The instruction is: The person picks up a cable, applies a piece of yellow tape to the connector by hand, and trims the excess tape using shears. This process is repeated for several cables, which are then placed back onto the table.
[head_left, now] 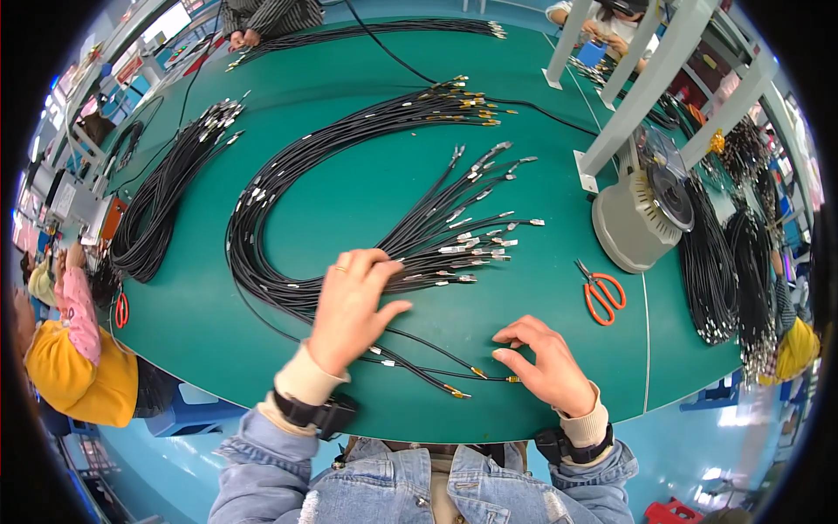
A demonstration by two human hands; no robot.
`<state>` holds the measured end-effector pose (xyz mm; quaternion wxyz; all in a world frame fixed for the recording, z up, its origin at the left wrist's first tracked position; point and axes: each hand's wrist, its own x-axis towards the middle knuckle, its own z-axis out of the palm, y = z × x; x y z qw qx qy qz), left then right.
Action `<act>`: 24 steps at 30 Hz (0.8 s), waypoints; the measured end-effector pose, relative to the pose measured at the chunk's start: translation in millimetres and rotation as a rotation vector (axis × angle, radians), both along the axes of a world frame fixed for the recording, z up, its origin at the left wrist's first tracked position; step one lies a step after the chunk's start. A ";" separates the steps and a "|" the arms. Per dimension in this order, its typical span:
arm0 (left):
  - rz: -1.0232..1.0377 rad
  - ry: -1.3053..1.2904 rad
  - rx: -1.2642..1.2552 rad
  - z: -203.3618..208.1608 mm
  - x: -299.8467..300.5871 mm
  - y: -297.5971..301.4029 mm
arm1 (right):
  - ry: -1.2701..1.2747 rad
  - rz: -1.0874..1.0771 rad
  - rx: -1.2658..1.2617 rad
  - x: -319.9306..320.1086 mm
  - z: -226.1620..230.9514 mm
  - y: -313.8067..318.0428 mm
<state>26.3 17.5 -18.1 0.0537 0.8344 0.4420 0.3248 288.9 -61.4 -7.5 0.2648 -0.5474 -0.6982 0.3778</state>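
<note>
A thick bundle of black cables (253, 196) curves in a U on the green table, its far ends tipped with gold-coloured connectors (471, 109). The nearer ends fan out to the right, with white tags and silvery tips (476, 249). My left hand (358, 293) rests on the bundle's near side, fingers laid over the cables and thumb stretched apart. Close to the table's front edge, a few loose cables (419, 365) with yellow-gold ends lie apart from the rest. Beside their tips is my right hand (546, 362), open, its fingers curved and thumb apart; nothing shows in it.
Orange-handled scissors (602, 293) lie to the right, near a grey machine (642, 218) and white metal posts (642, 96). More cable bundles lie at left (166, 192), far back (375, 33) and right (707, 262). Other people (83, 367) work around the table.
</note>
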 end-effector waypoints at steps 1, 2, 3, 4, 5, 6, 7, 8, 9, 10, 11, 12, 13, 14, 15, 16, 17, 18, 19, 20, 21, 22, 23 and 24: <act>0.013 0.091 0.045 5.5 -16.0 0.5 | -0.026 0.016 0.010 2.8 1.6 -0.1; 0.022 0.183 0.088 8.6 -32.7 -0.1 | -0.052 0.030 0.019 3.9 2.0 -0.6; 0.033 0.187 0.091 8.6 -49.5 -2.1 | -0.074 0.046 0.030 4.3 3.1 -1.0; 0.066 0.246 0.014 4.1 -66.4 -2.6 | -0.071 0.055 0.035 4.7 4.1 -1.3; 0.097 0.306 -0.065 -1.1 -80.9 -3.0 | -0.078 0.063 0.041 3.8 4.1 -2.0; 0.127 0.364 -0.145 -5.3 -88.3 -4.1 | -0.085 0.071 0.047 3.1 4.0 -2.6; 0.129 0.365 -0.143 -8.0 -87.5 -5.3 | -0.095 0.076 0.053 3.9 3.8 -3.3; 0.153 0.424 -0.130 -10.4 -85.5 -6.8 | -0.093 0.077 0.055 3.7 3.6 -4.1; 0.178 0.483 -0.117 -11.7 -82.7 -8.9 | -0.079 0.092 0.058 2.5 3.4 -4.8; 0.197 0.540 -0.104 -13.4 -77.1 -10.1 | -0.067 0.103 0.060 2.9 2.3 -5.4; 0.194 0.538 -0.103 -14.6 -70.2 -14.1 | -0.056 0.113 0.061 3.6 1.3 -5.7; 0.238 0.539 -0.090 -15.0 -61.9 -21.3 | -0.055 0.112 0.063 4.6 0.7 -5.5; 0.281 0.540 -0.077 -15.3 -53.6 -28.6 | -0.046 0.116 0.072 5.6 0.3 -5.0; 0.324 0.540 -0.064 -14.6 -46.4 -33.1 | -0.038 0.120 0.080 6.9 -0.2 -4.4; 0.322 0.541 -0.062 -13.4 -41.3 -35.6 | -0.030 0.124 0.087 8.2 -1.6 -3.9; 0.327 0.485 -0.039 -11.1 -36.6 -37.9 | -0.029 0.121 0.087 9.9 -3.7 -3.6; 0.332 0.429 -0.015 -8.1 -31.6 -39.9 | 0.008 0.119 0.063 11.9 -6.1 -3.3; 0.335 0.373 0.008 -5.4 -26.1 -41.4 | 0.045 0.116 0.040 14.3 -8.5 -3.0; 0.331 0.373 0.009 -1.0 -18.1 -41.1 | 0.082 0.112 0.016 17.0 -10.3 -2.9; 0.220 0.331 0.020 4.7 -7.5 -38.3 | 0.080 0.105 0.015 20.4 -11.6 -3.0; 0.107 0.289 0.031 9.7 3.6 -34.6 | 0.085 0.099 0.019 24.1 -12.6 -3.0; 0.004 0.252 0.043 13.8 10.7 -33.2 | 0.097 0.101 0.026 25.7 -13.0 -2.4; 0.003 0.255 0.043 12.6 16.6 -31.4 | 0.109 0.102 0.032 27.2 -13.6 -2.1; -0.006 0.281 0.036 7.8 22.1 -28.6 | 0.112 0.101 0.032 28.3 -14.8 -1.9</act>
